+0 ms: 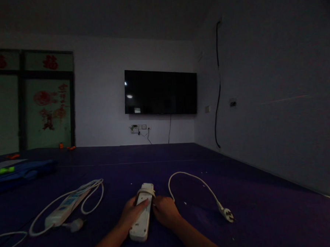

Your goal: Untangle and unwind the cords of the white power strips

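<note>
A white power strip [139, 226] lies at a slant near the front of the purple surface, its cord [146, 192] wound around the far end. My left hand [131, 213] is closed around the strip's left side, thumb across its top face. Against its right side, my right hand [165, 211] is closed on the cord, most of the grip hidden behind the fingers. From there the loose cord curves out to the right and ends in a plug [227, 214] resting on the surface.
A second power strip [65, 208] with a looped cord and a plug [75, 225] lies to the left. Behind it is a blue folded item [26, 171]. Small orange objects [61, 145] sit at the far edge. A television [160, 92] hangs on the back wall.
</note>
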`<action>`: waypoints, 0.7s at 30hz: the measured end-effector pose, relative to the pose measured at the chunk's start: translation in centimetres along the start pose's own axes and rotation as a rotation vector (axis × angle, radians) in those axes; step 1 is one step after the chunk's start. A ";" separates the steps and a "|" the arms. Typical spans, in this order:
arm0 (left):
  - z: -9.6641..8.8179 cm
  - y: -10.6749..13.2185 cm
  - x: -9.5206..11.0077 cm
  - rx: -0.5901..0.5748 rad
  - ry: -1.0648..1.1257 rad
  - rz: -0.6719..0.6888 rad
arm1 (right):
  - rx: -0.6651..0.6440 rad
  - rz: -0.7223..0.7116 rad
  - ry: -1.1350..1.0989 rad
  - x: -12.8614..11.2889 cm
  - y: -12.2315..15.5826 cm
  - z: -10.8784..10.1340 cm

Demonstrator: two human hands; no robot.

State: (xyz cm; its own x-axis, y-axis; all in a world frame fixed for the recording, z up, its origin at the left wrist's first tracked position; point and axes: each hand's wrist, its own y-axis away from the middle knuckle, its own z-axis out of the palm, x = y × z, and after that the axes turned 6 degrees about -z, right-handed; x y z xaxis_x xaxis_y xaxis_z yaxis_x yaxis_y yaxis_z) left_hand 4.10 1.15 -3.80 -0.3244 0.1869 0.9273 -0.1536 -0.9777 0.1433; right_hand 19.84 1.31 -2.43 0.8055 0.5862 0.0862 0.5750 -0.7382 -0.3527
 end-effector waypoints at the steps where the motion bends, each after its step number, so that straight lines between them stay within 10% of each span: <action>1: 0.1 0.1 0.0 0.047 -0.050 0.072 | 0.001 -0.009 0.008 0.0 0.0 0.0; 9: 0.0 1.2 1.1 0.212 -0.222 0.354 | -0.001 -0.027 0.041 0.1 0.1 -0.4; 21: 1.6 3.7 2.3 0.297 -0.690 0.405 | 0.052 -0.098 -0.058 0.4 0.7 -0.4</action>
State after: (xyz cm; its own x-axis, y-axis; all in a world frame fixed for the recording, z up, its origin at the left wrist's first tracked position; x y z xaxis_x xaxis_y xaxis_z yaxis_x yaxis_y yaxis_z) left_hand 4.24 -2.17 -0.55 0.3549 -0.1889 0.9156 0.1342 -0.9589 -0.2499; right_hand 20.62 0.86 -2.25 0.7357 0.6738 0.0694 0.6408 -0.6592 -0.3934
